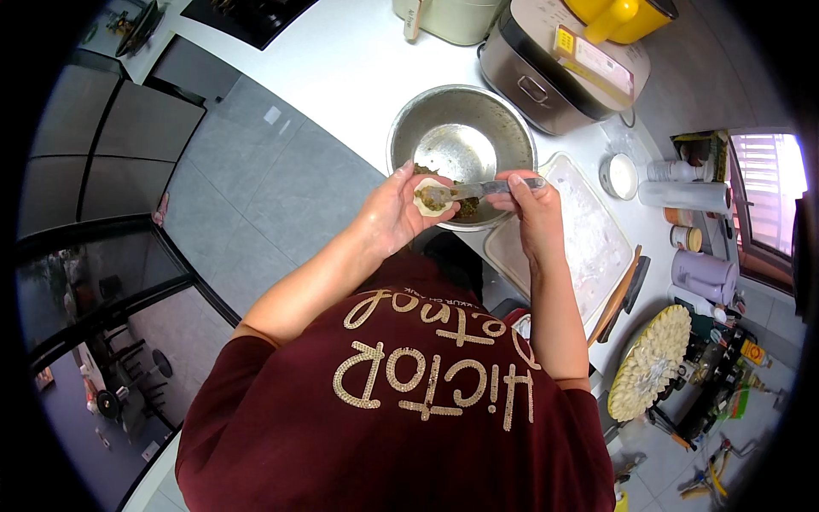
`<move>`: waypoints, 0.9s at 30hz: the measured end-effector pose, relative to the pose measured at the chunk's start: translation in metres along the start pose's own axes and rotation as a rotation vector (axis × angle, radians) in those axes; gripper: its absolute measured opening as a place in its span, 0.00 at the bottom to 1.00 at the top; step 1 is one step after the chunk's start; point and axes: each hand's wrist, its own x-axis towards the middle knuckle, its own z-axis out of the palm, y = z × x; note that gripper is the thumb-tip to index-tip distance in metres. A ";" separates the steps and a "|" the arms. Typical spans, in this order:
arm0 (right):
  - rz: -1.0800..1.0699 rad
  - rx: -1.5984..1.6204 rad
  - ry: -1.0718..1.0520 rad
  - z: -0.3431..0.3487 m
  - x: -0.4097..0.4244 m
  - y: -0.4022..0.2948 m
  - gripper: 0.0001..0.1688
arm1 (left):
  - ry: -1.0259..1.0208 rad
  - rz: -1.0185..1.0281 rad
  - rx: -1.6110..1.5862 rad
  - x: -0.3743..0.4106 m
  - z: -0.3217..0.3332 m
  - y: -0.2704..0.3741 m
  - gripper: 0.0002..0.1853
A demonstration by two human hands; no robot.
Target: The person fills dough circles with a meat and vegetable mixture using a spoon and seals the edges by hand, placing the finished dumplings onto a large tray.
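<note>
On the palm of my left hand (391, 214) lies a round dumpling wrapper (443, 210), with a small mound of greenish-brown filling (427, 197) on it. My right hand (532, 205) grips the handle of a flat metal spreader (473, 190), whose blade end rests on the filling. Both hands are over the near rim of a large stainless steel bowl (462, 105). More chopped filling (468, 208) sits low in the bowl on the near side, partly hidden by my hands and the spreader.
Right of the bowl lies a flour-dusted white board (592, 237). A small white bowl (622, 176) stands beyond it. A rice cooker (544, 70) is behind the bowl. A wooden rolling pin (615, 296) lies at the board's edge, and a round tray of shaped dumplings (649, 361) stands farther right.
</note>
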 end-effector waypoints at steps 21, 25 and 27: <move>0.001 0.060 -0.019 -0.002 0.008 0.006 0.14 | 0.062 -0.041 0.044 -0.002 0.009 0.001 0.32; -0.013 0.160 -0.113 -0.016 0.011 0.006 0.13 | 0.017 -0.069 0.009 -0.001 0.004 0.002 0.30; 0.042 0.144 -0.133 -0.017 0.012 0.010 0.13 | -0.032 -0.109 0.026 -0.001 0.000 0.004 0.30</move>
